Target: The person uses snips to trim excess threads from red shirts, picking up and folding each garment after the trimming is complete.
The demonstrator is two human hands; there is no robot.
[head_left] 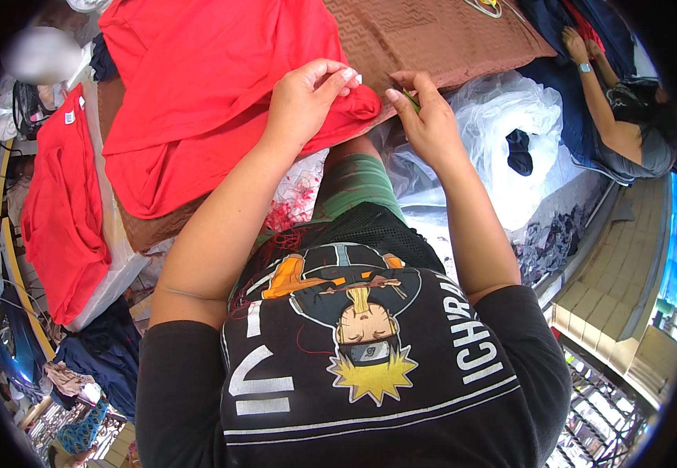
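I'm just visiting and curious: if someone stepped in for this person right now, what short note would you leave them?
Left hand: fingers curled in a grip on the edge of the red garment, which lies on the brown padded table.
Right hand: pinches a small green tool next to that same edge; what kind of tool is too small to tell.
Another red garment lies flat at the left. Red thread scraps lie near the lap. A clear plastic bag sits at the right.
How far the work has got cannot be told.
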